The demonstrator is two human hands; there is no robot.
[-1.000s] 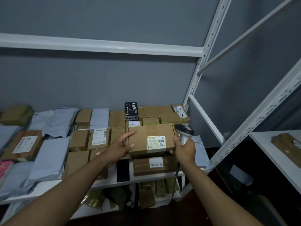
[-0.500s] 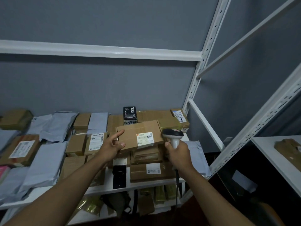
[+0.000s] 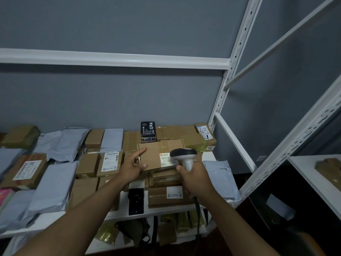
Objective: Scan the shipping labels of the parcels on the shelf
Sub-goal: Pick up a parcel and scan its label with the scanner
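Gripping the handle of a barcode scanner point(image 3: 183, 157), the right hand point(image 3: 196, 177) is wrapped fully around it, and the scanner's dark head now sits right over the shipping label point(image 3: 165, 159) where a second ago it stood off the parcel's right edge. The cardboard parcel point(image 3: 160, 155) has come down from its raised, tilted pose and lies nearly flat atop the stack of boxes at the right end of the white shelf point(image 3: 166, 209). The left hand point(image 3: 133, 166) rests at the parcel's left edge, fingers loosely spread, index finger along the top and thumb at the front edge, steadying rather than clamping.
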